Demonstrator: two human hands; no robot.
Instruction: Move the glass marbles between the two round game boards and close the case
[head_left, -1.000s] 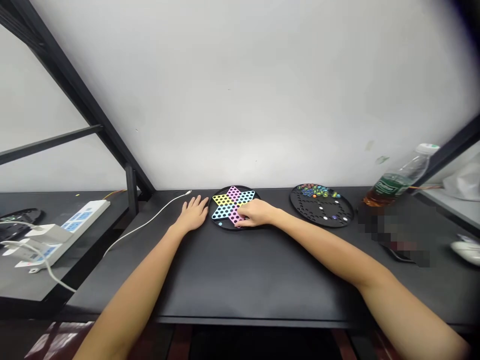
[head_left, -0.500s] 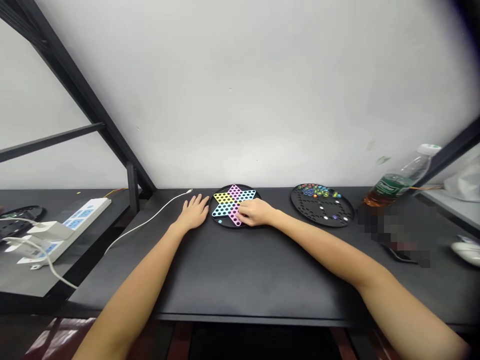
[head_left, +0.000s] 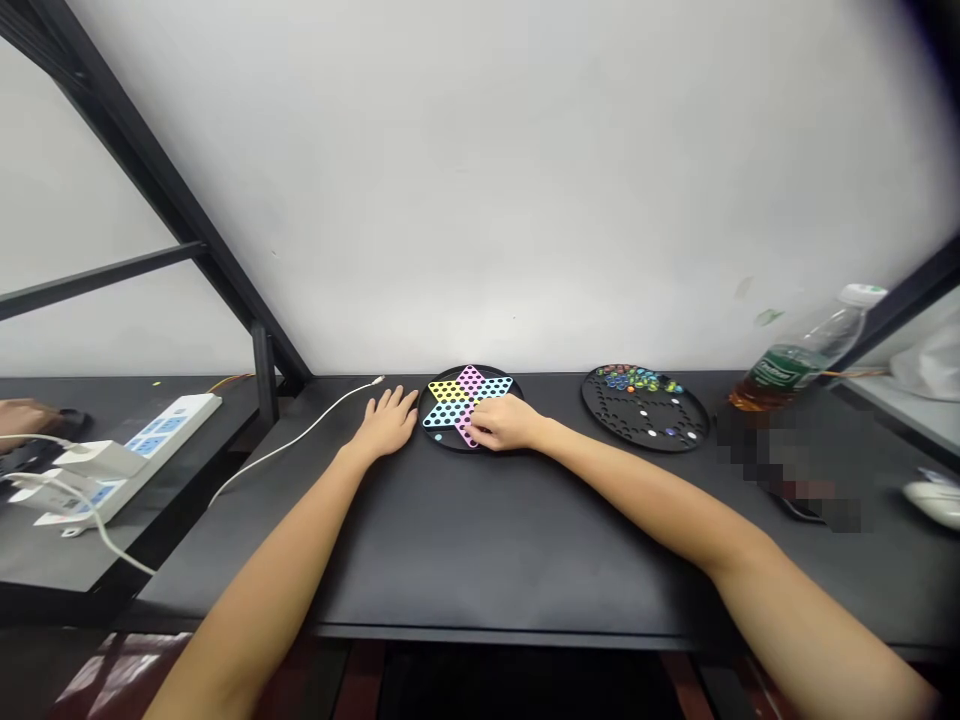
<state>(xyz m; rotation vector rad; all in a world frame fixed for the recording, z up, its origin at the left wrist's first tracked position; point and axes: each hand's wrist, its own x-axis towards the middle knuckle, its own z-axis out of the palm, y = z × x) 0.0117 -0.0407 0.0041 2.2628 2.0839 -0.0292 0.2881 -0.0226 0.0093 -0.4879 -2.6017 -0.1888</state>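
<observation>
A round black Chinese checkers board (head_left: 442, 445) with a coloured star of holes lies at the back of the black table. My right hand (head_left: 504, 422) rests over the right side of its star, fingers curled and pressed together at the pink point; whatever they may hold is hidden. Flat on the table at the board's left edge lies my left hand (head_left: 386, 424), fingers spread and holding nothing. A light blue round piece (head_left: 438, 437) sits at the board's lower left.
On the right, a second black board (head_left: 622, 425) holds several coloured marbles (head_left: 637, 379). Beyond it leans a drink bottle (head_left: 787, 368), with a white mouse (head_left: 932, 500) farther right. At left are a white cable (head_left: 300, 438), a power strip (head_left: 161, 430) and another person's hand (head_left: 26, 420).
My right hand has shifted very slightly left over the pink point, still curled. My left hand stays put. Another person's hand has come into view at the far left.
</observation>
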